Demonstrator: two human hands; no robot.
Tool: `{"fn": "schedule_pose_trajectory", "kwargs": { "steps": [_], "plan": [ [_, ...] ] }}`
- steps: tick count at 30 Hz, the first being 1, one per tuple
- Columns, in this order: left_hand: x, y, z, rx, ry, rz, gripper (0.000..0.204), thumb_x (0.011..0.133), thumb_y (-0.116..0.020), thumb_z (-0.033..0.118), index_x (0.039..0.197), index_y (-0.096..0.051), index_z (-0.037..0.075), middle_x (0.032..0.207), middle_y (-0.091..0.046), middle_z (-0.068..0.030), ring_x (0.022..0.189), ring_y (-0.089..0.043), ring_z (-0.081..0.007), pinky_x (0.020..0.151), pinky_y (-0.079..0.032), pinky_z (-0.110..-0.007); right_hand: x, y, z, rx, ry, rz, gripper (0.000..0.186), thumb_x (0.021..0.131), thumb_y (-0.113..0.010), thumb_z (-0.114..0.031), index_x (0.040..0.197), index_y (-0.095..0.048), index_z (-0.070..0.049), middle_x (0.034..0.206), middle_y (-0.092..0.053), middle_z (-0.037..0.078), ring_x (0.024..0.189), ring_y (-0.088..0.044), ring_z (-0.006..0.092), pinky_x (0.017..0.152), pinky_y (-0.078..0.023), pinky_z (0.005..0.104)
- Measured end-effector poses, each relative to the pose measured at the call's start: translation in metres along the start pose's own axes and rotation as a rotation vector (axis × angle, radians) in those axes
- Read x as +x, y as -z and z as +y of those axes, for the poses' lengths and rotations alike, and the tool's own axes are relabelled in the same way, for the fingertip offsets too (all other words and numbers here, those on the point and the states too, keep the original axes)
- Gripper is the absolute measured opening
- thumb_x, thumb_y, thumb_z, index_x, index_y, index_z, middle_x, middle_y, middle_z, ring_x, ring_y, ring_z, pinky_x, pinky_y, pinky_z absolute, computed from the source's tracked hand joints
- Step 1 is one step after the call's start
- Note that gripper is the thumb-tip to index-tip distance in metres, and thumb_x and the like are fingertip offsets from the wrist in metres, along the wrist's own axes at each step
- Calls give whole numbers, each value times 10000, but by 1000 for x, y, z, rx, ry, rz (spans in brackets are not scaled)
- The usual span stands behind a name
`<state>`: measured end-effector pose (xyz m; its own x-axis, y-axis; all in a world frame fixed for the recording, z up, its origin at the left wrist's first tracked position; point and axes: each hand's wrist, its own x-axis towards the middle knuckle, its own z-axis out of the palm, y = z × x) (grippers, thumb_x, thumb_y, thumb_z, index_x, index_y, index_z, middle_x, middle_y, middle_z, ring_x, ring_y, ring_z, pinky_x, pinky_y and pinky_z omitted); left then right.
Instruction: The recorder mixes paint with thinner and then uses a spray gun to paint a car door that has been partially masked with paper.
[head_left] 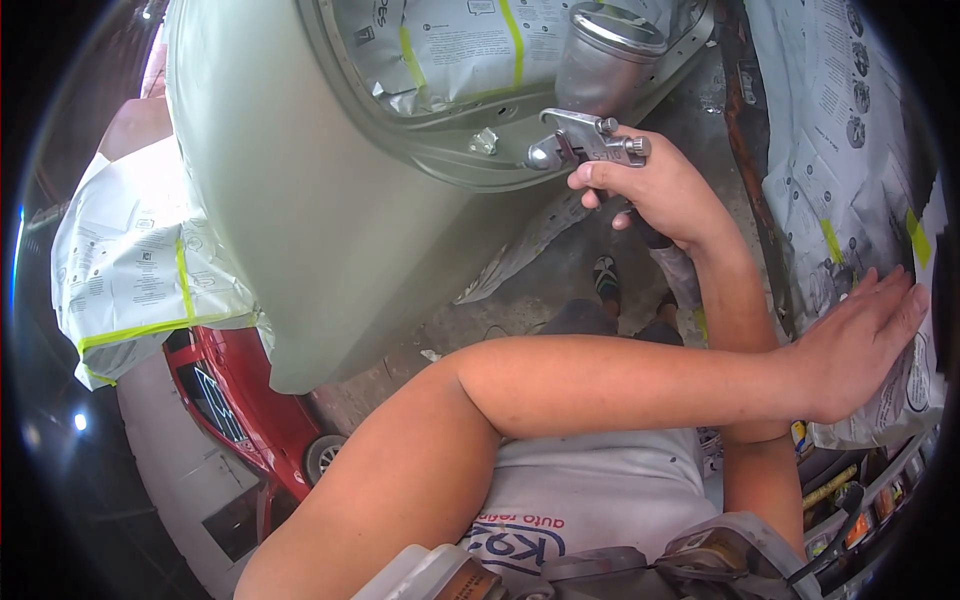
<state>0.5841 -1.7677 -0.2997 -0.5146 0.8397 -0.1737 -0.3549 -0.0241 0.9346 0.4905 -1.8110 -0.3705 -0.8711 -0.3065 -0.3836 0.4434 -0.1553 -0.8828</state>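
Observation:
My right hand (665, 190) is closed round the handle of a metal spray gun (590, 140). A silver paint cup (608, 60) sits on top of the gun, and the nozzle points left, close to the rim of a grey-green car body panel (330, 230). Reaching across my body to the right, my left arm ends in my left hand (868, 345). Its fingers are stretched out and lie against paper-covered material (835, 130) at the right. A small crumpled silvery patch (484, 141) is stuck on the panel near the nozzle.
Masking paper (460, 45) with yellow-green tape fills the panel's opening. More taped paper (135, 255) hangs at the left. Beyond it stands a red car (250, 410). A rack of cans and small items (865, 500) is at the lower right, and my feet rest on concrete floor (480, 320).

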Motion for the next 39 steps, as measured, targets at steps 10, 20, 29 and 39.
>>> {"fn": "schedule_pose_trajectory", "kwargs": {
  "steps": [10, 20, 29, 39],
  "plan": [
    [12, 2, -5, 134, -215, -74, 562, 1084, -170, 320, 1440, -326, -87, 1434, -391, -347, 1394, -317, -491, 1221, -218, -460, 45, -8, -34, 198, 220, -16, 167, 912, -662, -220, 992, -658, -74, 850, -679, 5, 716, -615, 76, 551, -465, 233],
    [21, 4, -14, 222, -349, -97, 519, 1089, -182, 299, 1370, -382, -89, 1370, -450, -354, 1352, -359, -511, 1212, -246, -481, 53, -6, -11, 34, 54, -107, 215, 913, -665, -234, 1053, -635, -74, 911, -697, 32, 764, -632, 87, 562, -481, 240],
    [13, 15, 6, 0, -114, -92, 616, 1086, -162, 391, 1180, -514, -106, 1170, -566, -311, 1357, -383, -460, 1227, -209, -478, 69, 5, 25, 54, -55, -161, 158, 903, -668, -232, 984, -636, -100, 800, -647, -11, 670, -593, 61, 508, -438, 238],
    [16, 4, -3, -46, -172, 3, 628, 1078, -187, 431, 1016, -542, -83, 1053, -579, -280, 1160, -508, -474, 1224, -207, -486, 83, 64, 137, -13, -263, 178, 154, 898, -654, -190, 1008, -644, -84, 762, -623, -15, 621, -579, 65, 473, -440, 247]
  ]
}}
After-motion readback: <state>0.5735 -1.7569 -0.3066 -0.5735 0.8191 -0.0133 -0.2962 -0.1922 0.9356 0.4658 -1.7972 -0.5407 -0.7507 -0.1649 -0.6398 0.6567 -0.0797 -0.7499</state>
